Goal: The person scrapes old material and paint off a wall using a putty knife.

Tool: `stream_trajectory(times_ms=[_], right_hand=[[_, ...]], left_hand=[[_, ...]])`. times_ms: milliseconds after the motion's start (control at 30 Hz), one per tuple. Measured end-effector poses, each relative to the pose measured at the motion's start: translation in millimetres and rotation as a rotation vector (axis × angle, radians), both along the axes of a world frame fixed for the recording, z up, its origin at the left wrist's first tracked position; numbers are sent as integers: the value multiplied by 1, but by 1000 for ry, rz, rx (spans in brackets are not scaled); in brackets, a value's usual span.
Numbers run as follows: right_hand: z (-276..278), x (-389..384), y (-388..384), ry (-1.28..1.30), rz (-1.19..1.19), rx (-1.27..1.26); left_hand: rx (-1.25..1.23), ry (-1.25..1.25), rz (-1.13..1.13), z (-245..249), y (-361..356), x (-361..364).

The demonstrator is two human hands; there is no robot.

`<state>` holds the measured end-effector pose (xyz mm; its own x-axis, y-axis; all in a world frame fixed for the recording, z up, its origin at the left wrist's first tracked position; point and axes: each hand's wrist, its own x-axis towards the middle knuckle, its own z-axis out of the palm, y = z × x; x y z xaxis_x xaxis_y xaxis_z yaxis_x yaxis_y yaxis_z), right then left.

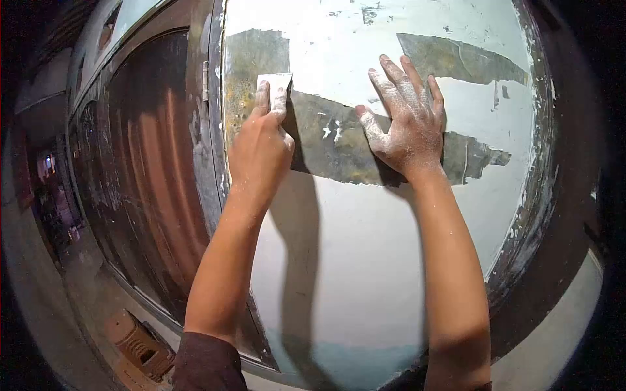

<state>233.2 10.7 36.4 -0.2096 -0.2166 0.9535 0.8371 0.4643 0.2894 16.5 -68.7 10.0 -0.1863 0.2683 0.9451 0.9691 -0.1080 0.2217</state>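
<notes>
My left hand (262, 146) is closed on a flat, white, rectangular scraper (275, 79), two fingers pressed along its face. Any handle is hidden in my grip. The scraper lies against the white panel (339, 241), at the border between white coating and a bare grey-brown patch (257, 52). White dust coats the fingers of my right hand (411, 124), which rests spread on the panel, partly over a second bare patch (345, 146). Small white flakes (331, 130) cling to the bare surface between my hands.
Left of the panel stands a dark-framed door or window (156, 150) with a brownish curtain behind it. A worn dark frame edge (531, 195) borders the right side. Down at the lower left, a brown plastic chair or stool (140, 345) sits on the floor.
</notes>
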Motion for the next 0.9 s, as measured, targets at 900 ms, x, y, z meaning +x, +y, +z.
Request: stream_trajectory(times_ms=[900], right_hand=[[0,0,0,5,4,-5]], left_hand=[[0,21,62,17,4,-10]])
